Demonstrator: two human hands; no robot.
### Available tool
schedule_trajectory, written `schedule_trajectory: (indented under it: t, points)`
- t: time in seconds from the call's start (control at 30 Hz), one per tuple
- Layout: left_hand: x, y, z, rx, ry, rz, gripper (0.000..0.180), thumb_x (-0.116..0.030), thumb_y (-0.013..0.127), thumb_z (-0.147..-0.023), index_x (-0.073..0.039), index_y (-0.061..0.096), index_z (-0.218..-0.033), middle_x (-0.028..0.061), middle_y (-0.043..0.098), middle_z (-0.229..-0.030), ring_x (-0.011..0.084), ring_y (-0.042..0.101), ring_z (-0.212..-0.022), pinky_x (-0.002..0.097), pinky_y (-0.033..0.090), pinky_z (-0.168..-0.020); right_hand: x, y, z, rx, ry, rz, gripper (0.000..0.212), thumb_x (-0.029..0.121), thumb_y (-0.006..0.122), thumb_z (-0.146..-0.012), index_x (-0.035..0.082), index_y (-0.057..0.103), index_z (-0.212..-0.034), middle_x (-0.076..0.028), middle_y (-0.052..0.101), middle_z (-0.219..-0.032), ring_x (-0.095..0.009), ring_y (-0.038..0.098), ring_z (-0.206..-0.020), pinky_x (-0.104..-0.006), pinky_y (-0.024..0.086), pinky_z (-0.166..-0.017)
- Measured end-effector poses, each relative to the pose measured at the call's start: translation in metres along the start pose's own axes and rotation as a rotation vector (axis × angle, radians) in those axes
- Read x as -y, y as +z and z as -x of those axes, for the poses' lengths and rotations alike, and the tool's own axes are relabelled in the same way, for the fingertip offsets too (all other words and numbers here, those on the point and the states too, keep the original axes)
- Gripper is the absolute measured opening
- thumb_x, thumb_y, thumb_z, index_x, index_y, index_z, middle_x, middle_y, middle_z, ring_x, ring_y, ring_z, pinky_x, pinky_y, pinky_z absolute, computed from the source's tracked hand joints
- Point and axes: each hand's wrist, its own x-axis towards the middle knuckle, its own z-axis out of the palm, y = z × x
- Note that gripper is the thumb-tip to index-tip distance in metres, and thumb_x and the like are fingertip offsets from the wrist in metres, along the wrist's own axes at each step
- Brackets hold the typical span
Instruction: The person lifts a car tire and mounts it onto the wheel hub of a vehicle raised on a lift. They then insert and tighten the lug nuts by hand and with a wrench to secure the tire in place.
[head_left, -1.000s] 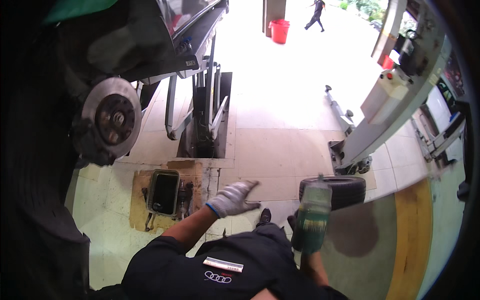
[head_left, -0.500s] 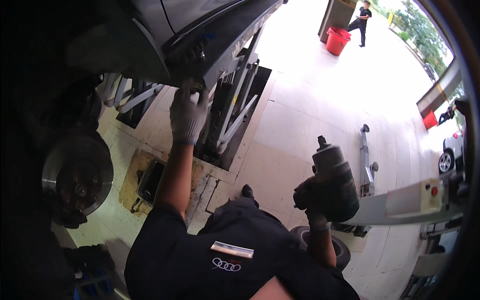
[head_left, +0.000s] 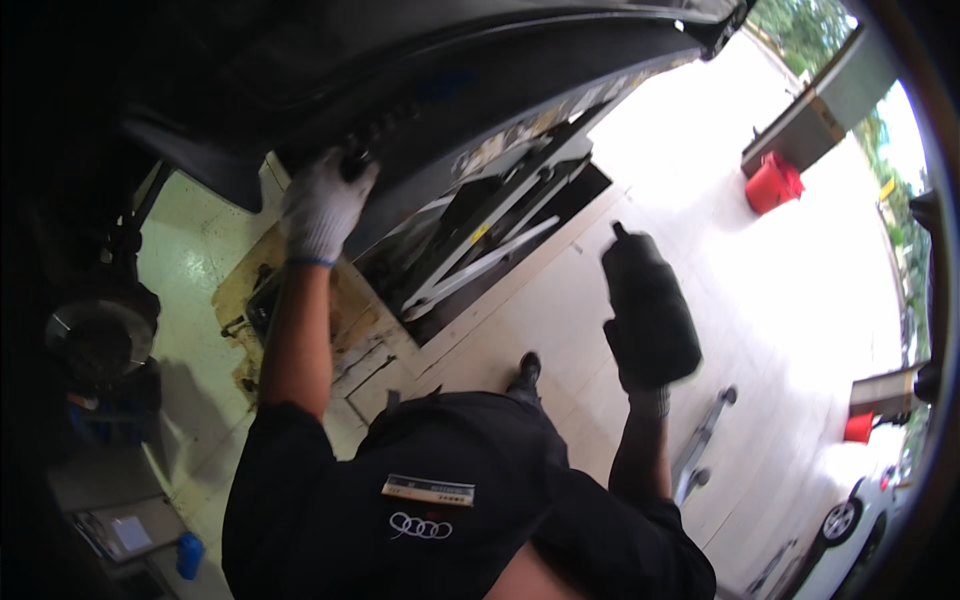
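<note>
Holding a dark power tool (head_left: 652, 308) is the right hand (head_left: 630, 365).

A red plastic bucket (head_left: 770, 186) stands beside a grey pillar (head_left: 825, 108), ahead and right of the right-hand grip (head_left: 626, 365); a white car (head_left: 862, 530) sits lower right, a small blue container (head_left: 188, 556) lower left.

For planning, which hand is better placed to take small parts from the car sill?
Likely the left hand: it is at the small parts on the sill; the right hand holds an impact wrench.
</note>
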Motion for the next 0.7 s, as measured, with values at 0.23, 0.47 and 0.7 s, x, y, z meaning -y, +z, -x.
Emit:
schedule_trajectory:
  t: [0.23,0.47,0.7]
  points:
    - [-0.005,0.012,0.04,-0.384,-0.208,0.105,0.082,-0.073,0.052,-0.095,-0.01,0.053,-0.149,0.0186,0.062,-0.142,0.0353,0.063,-0.127,0.0443,0.051,-0.106,-0.11,0.021,-0.269,0.322,0.076,-0.767,0.062,0.016,0.083,-0.087,0.005,0.055,-0.141,-0.021,0.069,-0.127,-0.03,0.072,-0.111,-0.0386,0.058,-0.096]
    - [0.024,0.04,0.103,-0.677,-0.272,0.357,0.057,-0.048,0.062,-0.102,0.001,0.066,-0.131,0.019,0.072,-0.123,0.0323,0.071,-0.11,0.04,0.054,-0.096,-0.092,0.084,-0.393,0.419,0.143,-0.371,0.047,0.033,0.075,-0.09,0.004,0.065,-0.125,-0.022,0.072,-0.118,-0.035,0.07,-0.112,-0.0412,0.056,-0.095]
    - [0.079,0.093,0.16,-0.718,-0.402,0.533,0.042,-0.032,0.071,-0.099,0.001,0.07,-0.124,0.0155,0.074,-0.121,0.0269,0.071,-0.109,0.0385,0.055,-0.095,-0.064,0.078,-0.422,0.415,-0.127,-0.241,0.042,0.035,0.069,-0.091,0.003,0.071,-0.118,-0.022,0.073,-0.115,-0.036,0.071,-0.111,-0.0443,0.056,-0.095]
